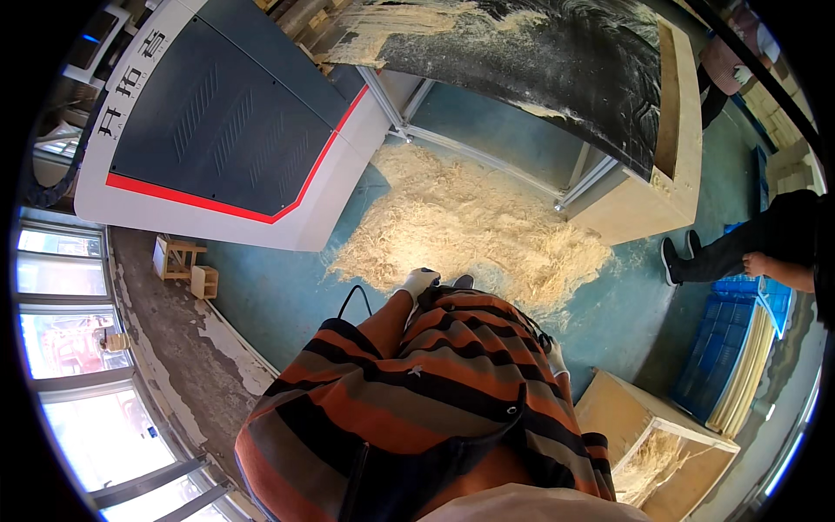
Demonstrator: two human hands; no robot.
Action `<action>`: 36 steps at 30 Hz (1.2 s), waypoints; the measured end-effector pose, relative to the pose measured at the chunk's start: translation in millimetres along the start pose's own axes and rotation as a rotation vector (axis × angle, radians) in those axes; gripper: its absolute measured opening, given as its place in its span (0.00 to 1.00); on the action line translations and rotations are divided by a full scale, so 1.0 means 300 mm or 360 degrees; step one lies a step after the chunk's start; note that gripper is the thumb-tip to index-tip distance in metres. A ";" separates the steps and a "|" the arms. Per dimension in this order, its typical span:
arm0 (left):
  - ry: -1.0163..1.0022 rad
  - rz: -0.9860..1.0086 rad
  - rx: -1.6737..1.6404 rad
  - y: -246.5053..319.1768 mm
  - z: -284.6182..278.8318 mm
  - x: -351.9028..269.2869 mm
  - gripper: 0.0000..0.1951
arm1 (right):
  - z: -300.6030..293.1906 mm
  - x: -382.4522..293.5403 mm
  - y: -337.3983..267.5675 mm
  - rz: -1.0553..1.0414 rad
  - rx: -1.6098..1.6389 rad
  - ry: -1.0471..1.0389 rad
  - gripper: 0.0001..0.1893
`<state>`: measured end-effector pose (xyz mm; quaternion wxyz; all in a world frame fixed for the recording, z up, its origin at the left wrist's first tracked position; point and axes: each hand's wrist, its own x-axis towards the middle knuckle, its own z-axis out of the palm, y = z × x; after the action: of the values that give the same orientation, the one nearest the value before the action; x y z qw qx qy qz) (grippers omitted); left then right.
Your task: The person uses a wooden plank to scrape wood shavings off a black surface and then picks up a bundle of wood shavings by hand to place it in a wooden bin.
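Note:
My left hand (pixel 419 280), in a white glove, hangs before my striped shirt (pixel 450 378). Its fingers look curled, but whether they grip anything is unclear. My right hand (pixel 557 360), also gloved, is at my right side and mostly hidden by the shirt. In front of my feet a wide heap of wood shavings (pixel 450 215) spreads over the green floor (pixel 261 300). Beyond the heap stands a metal-framed table with a black top (pixel 522 59), dusted with sawdust. A plywood box (pixel 626 202) adjoins its right end.
A machine cabinet (pixel 228 124) with dark vented panels stands at front left. Small wooden stools (pixel 176 258) are near the window wall. On the right are blue plastic crates (pixel 714 352), a wooden box holding shavings (pixel 626 404) and a person's legs (pixel 730 254). Another person (pixel 727 65) stands farther back.

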<state>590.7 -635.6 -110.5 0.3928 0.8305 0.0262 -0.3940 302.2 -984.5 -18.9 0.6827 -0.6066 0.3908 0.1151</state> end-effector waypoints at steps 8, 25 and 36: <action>-0.0111 -0.0054 0.0051 0.117 -0.015 -0.052 0.19 | -0.064 0.091 0.227 -0.0845 -0.1097 0.0180 0.14; -0.0189 0.0143 0.0688 0.178 -0.046 -0.092 0.17 | -0.024 0.037 0.025 -0.0434 -0.0512 -0.0085 0.11; -0.0077 0.0317 0.0307 0.137 -0.036 -0.071 0.17 | -0.019 0.111 0.217 -0.0277 0.0044 0.0125 0.12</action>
<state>597.4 -651.0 -66.1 0.3487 0.8532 -0.1038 -0.3738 281.1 -984.8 -89.2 0.6826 -0.6328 0.3646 0.0259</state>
